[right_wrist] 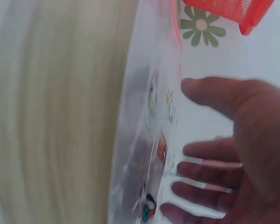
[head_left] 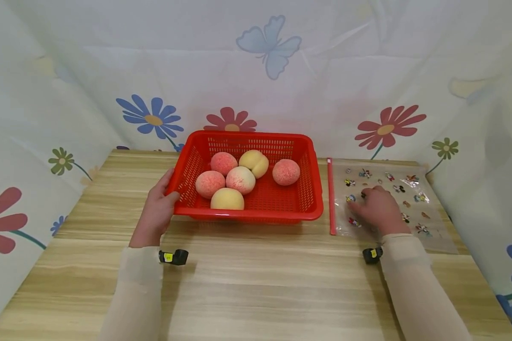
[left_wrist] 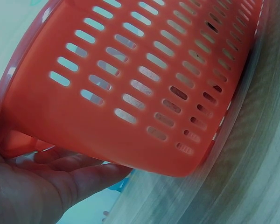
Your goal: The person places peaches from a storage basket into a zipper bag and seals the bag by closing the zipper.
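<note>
A red plastic basket (head_left: 247,214) stands on the table, tilted a little toward me, with several peaches (head_left: 286,172) inside, some pink and some yellow. My left hand (head_left: 153,213) holds its left rim, thumb over the top. In the left wrist view the fingers reach beneath the rim of the slotted basket wall (left_wrist: 60,112). To the right lies a clear zip bag (head_left: 409,166) with a pink closure strip and small cartoon figures on it. Over this bag is my right hand (head_left: 379,208); the right wrist view shows its fingers spread and loosely extended, holding nothing.
The wooden table (head_left: 273,284) runs back to a white cloth (head_left: 187,71) printed with flowers and a butterfly. This cloth also encloses the left and right sides. A black wrist camera (head_left: 179,257) sits at my left wrist, another (head_left: 372,255) at the right.
</note>
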Action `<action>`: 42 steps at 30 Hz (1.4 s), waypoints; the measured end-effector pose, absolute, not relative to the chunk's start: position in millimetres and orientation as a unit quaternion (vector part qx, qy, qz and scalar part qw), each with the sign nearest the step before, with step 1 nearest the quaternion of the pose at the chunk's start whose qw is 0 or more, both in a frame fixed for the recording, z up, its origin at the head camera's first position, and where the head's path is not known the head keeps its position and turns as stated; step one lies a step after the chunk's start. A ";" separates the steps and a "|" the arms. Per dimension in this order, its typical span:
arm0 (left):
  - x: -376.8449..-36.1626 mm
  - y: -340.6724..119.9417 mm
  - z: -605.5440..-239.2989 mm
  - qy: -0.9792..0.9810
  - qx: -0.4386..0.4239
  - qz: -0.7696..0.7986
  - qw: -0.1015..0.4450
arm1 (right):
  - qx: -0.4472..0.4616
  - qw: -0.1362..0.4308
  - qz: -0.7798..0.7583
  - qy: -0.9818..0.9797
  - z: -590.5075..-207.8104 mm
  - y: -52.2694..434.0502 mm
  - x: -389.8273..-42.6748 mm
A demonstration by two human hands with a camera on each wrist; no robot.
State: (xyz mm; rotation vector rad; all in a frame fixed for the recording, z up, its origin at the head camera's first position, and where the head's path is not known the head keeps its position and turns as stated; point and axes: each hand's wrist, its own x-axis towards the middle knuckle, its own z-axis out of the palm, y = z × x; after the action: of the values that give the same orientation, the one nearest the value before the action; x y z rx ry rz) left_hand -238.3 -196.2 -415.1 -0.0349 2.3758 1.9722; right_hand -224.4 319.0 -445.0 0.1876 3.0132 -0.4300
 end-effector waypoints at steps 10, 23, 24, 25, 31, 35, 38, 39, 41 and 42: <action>-238.2 -197.1 -415.9 0.770 -0.014 0.637 0.027 | 0.067 0.069 -0.138 0.986 -444.1 315.4 -224.6; -239.5 -197.8 -416.7 0.771 -0.014 0.636 0.028 | 0.063 0.093 -0.130 0.985 -437.2 312.9 -227.7; -239.7 -197.8 -416.7 0.771 -0.014 0.636 0.027 | 0.063 0.093 -0.130 0.985 -437.4 312.9 -228.0; -239.8 -197.9 -416.7 0.771 -0.013 0.637 0.027 | 0.063 0.094 -0.131 0.985 -437.2 312.6 -227.9; -239.7 -197.6 -416.0 0.774 -0.017 0.632 0.029 | 0.059 0.091 -0.131 0.985 -438.7 314.4 -227.3; -239.2 -197.0 -415.6 0.775 -0.013 0.632 0.027 | 0.054 0.073 -0.132 0.987 -436.8 312.8 -227.1; -238.7 -197.1 -415.5 0.773 -0.010 0.634 0.026 | 0.047 0.058 -0.137 0.988 -432.5 307.7 -228.0; -238.5 -197.1 -415.3 0.773 -0.010 0.634 0.026 | 0.046 0.055 -0.141 0.987 -431.3 305.4 -228.6; -238.4 -197.1 -414.9 0.772 -0.011 0.635 0.027 | 0.047 0.050 -0.148 0.987 -429.9 300.1 -230.5; -238.4 -197.1 -414.8 0.772 -0.013 0.634 0.028 | 0.044 0.045 -0.151 0.987 -429.6 297.5 -231.4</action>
State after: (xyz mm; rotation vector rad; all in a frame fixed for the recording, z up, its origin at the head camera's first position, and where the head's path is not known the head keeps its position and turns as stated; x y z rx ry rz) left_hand -238.4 -197.1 -414.8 -0.0414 2.3842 1.9584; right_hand -231.4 297.5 -429.6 0.1339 3.0135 -0.4600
